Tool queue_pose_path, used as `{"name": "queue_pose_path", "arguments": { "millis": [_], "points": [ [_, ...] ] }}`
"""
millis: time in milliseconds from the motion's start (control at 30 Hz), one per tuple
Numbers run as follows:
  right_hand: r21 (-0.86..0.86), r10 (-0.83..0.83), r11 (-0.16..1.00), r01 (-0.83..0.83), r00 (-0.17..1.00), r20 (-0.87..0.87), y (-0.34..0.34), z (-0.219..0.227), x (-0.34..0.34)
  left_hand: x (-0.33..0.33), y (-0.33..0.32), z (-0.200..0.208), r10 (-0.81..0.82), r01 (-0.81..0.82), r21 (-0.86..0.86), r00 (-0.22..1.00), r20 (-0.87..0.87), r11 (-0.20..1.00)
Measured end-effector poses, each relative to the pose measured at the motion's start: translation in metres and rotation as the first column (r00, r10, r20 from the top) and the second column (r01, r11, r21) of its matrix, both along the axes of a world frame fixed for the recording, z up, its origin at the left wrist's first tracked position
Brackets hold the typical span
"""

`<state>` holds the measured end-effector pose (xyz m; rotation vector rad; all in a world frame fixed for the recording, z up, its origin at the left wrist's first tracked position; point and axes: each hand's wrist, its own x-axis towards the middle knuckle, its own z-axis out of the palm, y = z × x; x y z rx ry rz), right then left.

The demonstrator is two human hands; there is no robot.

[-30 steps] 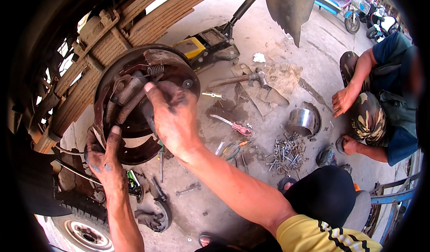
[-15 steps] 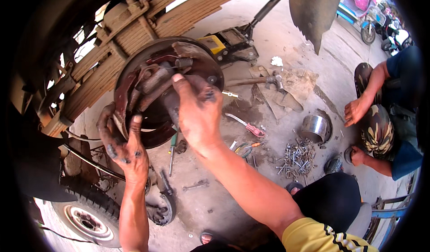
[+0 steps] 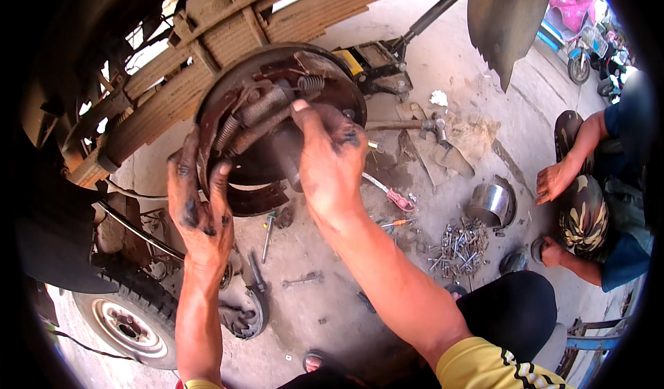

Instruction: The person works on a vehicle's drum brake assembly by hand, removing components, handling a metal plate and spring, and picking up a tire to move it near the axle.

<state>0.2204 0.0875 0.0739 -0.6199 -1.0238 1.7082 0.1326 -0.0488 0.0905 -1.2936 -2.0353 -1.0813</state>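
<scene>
A round, rusty brake backing plate (image 3: 349, 85) faces me, carrying dark red curved brake shoes (image 3: 257, 201). Along its upper part lie a wheel cylinder (image 3: 266, 110) and a coil spring (image 3: 311, 83); another coil spring (image 3: 226, 134) is at the left. My left hand (image 3: 200, 206) grips the left brake shoe's edge, thumb in front and fingers round the outside. My right hand (image 3: 333, 157) is curled in front of the plate's right side, its thumb tip by the cylinder's right end. Whatever its fingers hold is hidden behind the hand.
Leaf springs (image 3: 228, 33) run above the plate, with a floor jack (image 3: 377, 67) behind. On the ground lie a hammer (image 3: 436, 127), a pink-handled tool (image 3: 400, 200), a screwdriver (image 3: 268, 237), a bolt pile (image 3: 460, 247) and a metal ring (image 3: 488, 202). Another person's hand (image 3: 552, 183) is at right; a wheel (image 3: 128, 327) lies lower left.
The plate and both my hands appear shifted right in the picture. My left hand stays on the shoe; my right hand stays by the cylinder's end.
</scene>
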Motion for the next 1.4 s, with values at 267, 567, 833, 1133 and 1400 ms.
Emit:
{"name": "queue_pose_path", "arguments": {
  "millis": [267,567,833,1133,1400],
  "points": [
    [-0.033,-0.001,0.999,-0.001,0.997,-0.076,-0.004,0.001,-0.006,-0.009,-0.004,0.0,0.158,-0.183,-0.061,0.944,-0.288,0.981],
    [-0.088,0.013,0.996,-0.022,0.995,-0.1,-0.002,-0.002,-0.004,-0.02,0.009,-0.011,0.025,-0.017,0.042,0.979,-0.205,0.999],
    [0.014,-0.008,1.0,0.009,0.998,-0.064,-0.006,0.005,-0.004,-0.026,0.006,-0.021,-0.049,0.071,0.156,0.988,-0.144,0.985],
    [-0.077,0.043,0.995,-0.063,0.969,-0.242,-0.002,-0.002,-0.004,-0.026,0.016,-0.03,-0.084,0.094,0.187,0.995,-0.062,0.978],
    [0.053,0.005,0.999,-0.006,0.999,0.035,-0.002,-0.001,-0.001,-0.032,0.02,-0.047,-0.053,0.053,0.263,0.999,-0.009,0.963]
  ]
}}
